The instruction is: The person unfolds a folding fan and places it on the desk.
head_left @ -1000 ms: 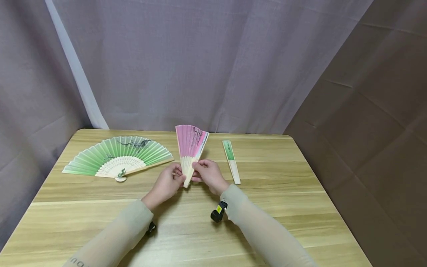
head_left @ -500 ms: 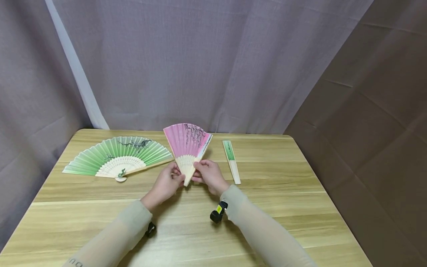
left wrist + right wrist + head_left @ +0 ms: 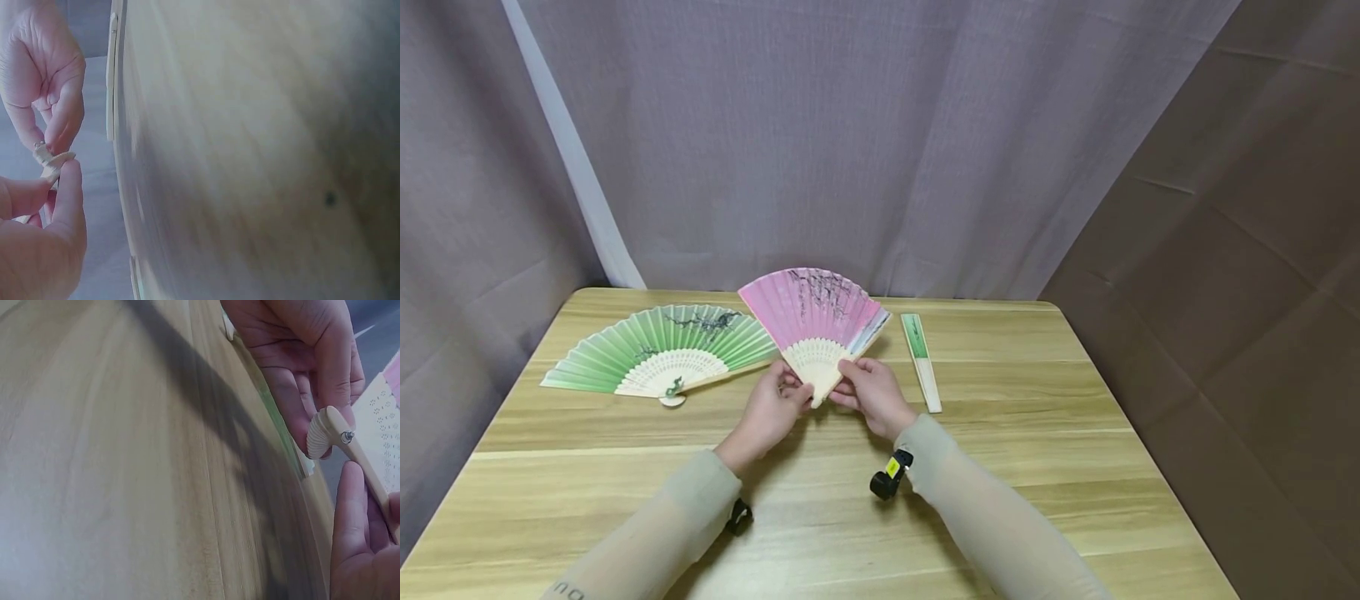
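The pink fan (image 3: 812, 308) is up over the worktop (image 3: 1015, 467), spreading away from the person, its narrow end between the left hand (image 3: 770, 414), with fingers pinching near the tip, and the right hand (image 3: 878, 396), with fingers pinching its right edge.

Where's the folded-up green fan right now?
In the head view, the folded green fan lies on the table, to the right of the right hand holding the pink fan.

A pink folding fan (image 3: 808, 308), printed with dark branches, is held partly spread above the desk (image 3: 820, 533), pivot toward six o'clock.
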A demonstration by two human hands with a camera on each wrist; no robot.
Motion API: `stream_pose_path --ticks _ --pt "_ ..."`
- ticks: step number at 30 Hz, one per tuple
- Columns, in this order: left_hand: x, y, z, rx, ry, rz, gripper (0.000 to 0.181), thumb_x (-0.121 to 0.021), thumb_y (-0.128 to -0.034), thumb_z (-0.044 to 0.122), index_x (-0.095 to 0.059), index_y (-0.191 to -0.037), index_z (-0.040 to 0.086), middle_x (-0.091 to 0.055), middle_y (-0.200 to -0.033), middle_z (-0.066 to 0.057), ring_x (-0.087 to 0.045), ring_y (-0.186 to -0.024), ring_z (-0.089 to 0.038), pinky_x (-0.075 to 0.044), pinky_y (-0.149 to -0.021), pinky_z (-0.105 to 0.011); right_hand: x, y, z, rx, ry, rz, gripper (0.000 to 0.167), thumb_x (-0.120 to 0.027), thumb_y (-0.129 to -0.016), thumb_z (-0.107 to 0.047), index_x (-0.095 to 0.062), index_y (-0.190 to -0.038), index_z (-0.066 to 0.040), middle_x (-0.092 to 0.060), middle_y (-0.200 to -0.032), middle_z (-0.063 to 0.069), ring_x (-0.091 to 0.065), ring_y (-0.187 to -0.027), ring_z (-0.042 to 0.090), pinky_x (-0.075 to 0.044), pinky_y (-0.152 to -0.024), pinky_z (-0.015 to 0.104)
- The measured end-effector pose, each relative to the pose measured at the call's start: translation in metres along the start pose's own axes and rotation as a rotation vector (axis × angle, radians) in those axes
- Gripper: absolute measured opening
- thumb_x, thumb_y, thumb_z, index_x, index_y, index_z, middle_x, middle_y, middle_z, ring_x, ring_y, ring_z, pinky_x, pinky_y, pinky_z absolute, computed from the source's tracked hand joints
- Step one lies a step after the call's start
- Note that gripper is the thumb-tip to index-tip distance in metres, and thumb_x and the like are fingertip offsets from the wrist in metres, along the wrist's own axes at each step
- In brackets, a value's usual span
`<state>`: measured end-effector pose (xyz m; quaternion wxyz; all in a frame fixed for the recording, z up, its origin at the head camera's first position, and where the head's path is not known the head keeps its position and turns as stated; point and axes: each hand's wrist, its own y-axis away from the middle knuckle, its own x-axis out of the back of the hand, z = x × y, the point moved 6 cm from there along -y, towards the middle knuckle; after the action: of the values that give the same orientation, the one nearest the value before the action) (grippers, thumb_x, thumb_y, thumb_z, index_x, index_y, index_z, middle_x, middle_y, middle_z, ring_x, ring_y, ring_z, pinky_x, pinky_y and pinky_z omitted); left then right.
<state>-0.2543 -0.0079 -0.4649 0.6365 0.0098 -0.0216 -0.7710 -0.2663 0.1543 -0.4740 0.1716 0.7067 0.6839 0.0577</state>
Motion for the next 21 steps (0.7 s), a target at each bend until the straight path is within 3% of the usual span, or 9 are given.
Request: stream_pose_path --ticks 3,9,21 --pt "0.0005 0.0003 0.0000 0.003 0.019 0.017 0.021 -0.060 -0.0912 -0.006 -0.045 -0.107 -0.006 -0.053 -0.101 -0.020 -0.062 -0.085 -0.028 -0.059 -0.080 -0.037 0.0001 -0.0004 -0.0002 -0.003 -0.015 0.008 0.023 -0.060 -0.097 -0.019 -0.056 -0.104 0.003 -0.064 -0.093 0.015 -0.067 -0.076 0.018 -0.058 -0.080 0.033" --pt "0.0014 0.0004 -0.0009 0.008 0.054 0.045 0.021 -0.060 -0.0920 -0.005 -0.047 -0.109 -0.005 -0.058 -0.101 -0.022 -0.064 -0.081 -0.027 -0.060 -0.076 -0.037 -0.0002 0.0003 -0.0011 0.010 -0.030 0.019 0.023 -0.060 -0.097 -0.018 -0.055 -0.105 0.003 -0.065 -0.094 0.016 -0.067 -0.078 0.020 -0.058 -0.080 0.033" --pt "0.0011 -0.0009 -0.0049 0.064 0.274 0.045 0.035 -0.054 -0.0960 -0.004 -0.039 -0.128 -0.006 -0.054 -0.110 -0.026 -0.066 -0.086 -0.025 -0.058 -0.081 -0.034 0.0021 0.0021 -0.0032 0.021 -0.092 0.072 0.018 -0.059 -0.097 -0.014 -0.054 -0.102 0.002 -0.062 -0.089 0.012 -0.064 -0.076 0.017 -0.058 -0.081 0.032"
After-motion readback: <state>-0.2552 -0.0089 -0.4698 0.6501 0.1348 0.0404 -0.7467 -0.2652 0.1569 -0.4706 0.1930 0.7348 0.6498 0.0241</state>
